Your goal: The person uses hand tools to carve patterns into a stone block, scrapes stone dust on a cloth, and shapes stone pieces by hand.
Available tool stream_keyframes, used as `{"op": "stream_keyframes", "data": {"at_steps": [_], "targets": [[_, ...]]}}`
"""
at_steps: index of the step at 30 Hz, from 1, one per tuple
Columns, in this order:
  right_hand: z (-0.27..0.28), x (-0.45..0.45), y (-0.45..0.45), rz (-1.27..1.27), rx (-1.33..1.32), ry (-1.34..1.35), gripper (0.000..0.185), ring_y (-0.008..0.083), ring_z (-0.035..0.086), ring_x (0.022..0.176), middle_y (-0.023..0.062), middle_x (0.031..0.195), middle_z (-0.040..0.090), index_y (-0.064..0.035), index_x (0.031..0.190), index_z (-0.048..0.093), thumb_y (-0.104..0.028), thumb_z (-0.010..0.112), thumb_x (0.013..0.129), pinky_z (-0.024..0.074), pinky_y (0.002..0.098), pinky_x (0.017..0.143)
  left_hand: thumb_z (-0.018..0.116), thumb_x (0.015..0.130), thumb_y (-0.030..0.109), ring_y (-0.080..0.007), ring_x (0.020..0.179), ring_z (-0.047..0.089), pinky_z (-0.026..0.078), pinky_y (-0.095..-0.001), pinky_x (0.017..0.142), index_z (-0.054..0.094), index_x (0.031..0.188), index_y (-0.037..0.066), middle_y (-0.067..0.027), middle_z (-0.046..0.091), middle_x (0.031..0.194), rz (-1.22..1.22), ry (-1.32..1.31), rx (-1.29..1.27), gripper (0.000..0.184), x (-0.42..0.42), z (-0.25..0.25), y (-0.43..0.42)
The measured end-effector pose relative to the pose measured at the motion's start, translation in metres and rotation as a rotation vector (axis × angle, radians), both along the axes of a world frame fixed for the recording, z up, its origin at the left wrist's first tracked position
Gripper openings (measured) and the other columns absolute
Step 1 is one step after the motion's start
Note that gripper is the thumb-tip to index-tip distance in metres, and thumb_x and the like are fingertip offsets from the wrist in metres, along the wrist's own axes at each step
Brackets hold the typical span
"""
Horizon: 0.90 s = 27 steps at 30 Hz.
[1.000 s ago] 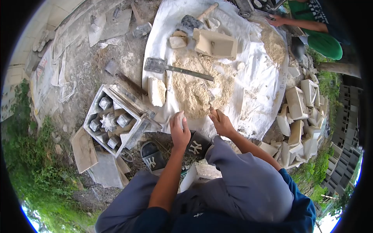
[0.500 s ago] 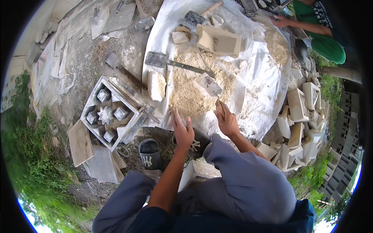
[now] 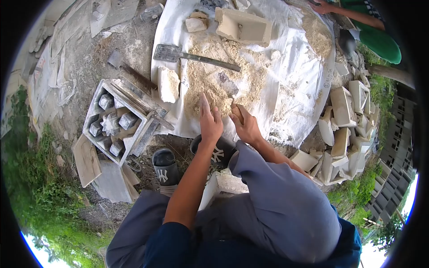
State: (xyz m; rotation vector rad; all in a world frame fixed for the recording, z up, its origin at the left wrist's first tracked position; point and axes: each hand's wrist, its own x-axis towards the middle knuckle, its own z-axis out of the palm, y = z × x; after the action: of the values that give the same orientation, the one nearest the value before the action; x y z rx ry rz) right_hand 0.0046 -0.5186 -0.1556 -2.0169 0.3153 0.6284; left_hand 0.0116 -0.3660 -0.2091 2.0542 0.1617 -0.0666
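My right hand is closed round the wooden handle of a trowel, whose blade lies over a pile of tan powder. At the near edge of the pile, my left hand has its fingers stretched out and holds nothing. Just beyond the hands, a flat tool with a long handle lies across the powder. A pale block sits to its left, and a broken tan box-shaped piece rests at the far side. White sheeting lies under them.
A hexagonal metal mould stands at the left beside wooden boards and a hammer. Broken pale blocks are heaped at the right. Another person's hand shows at the top right. Slippers are near my legs.
The view has shifted, so the sheet's objects sit higher. The trowel blade has moved over the powder, showing clearly half a second ago and partly dusted now. My left hand has moved further over the pile.
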Motion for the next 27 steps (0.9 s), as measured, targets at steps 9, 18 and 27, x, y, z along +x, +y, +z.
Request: {"op": "stream_keyframes", "data": {"at_steps": [9, 18, 27], "targets": [[-0.008, 0.014, -0.016, 0.178, -0.155, -0.12, 0.041, 0.0507, 0.065, 0.084, 0.028, 0.091, 0.069, -0.008, 0.134, 0.052, -0.023, 0.06, 0.097, 0.0521, 0.0543, 0.074, 0.043, 0.101, 0.007, -0.0433, 0.138, 0.044, 0.039, -0.0462, 0.113, 0.033, 0.151, -0.005, -0.0284, 0.042, 0.151, 0.082, -0.083, 0.133, 0.052, -0.013, -0.004, 0.021], [-0.003, 0.014, -0.015, 0.168, -0.091, -0.095, 0.034, 0.0479, 0.065, 0.091, 0.0253, 0.098, 0.069, -0.0056, 0.126, 0.054, -0.025, 0.058, 0.099, 0.0522, 0.0513, 0.075, 0.05, 0.101, 0.019, -0.044, 0.143, 0.035, 0.031, -0.0474, 0.117, 0.029, 0.153, -0.005, -0.0291, 0.037, 0.153, 0.089, -0.143, 0.269, 0.06, -0.014, -0.004, 0.034], [0.0, 0.001, -0.027, -0.345, -0.119, 0.091, 0.044, 0.0408, 0.069, 0.1, 0.0298, 0.104, 0.068, -0.0035, 0.134, 0.055, -0.031, 0.057, 0.1, 0.0513, 0.0462, 0.085, 0.066, 0.09, 0.052, -0.0487, 0.151, 0.007, 0.011, -0.0563, 0.122, 0.0, 0.156, -0.008, -0.0333, 0.006, 0.162, -0.068, -0.086, 0.42, 0.111, 0.011, -0.025, 0.015]]}}
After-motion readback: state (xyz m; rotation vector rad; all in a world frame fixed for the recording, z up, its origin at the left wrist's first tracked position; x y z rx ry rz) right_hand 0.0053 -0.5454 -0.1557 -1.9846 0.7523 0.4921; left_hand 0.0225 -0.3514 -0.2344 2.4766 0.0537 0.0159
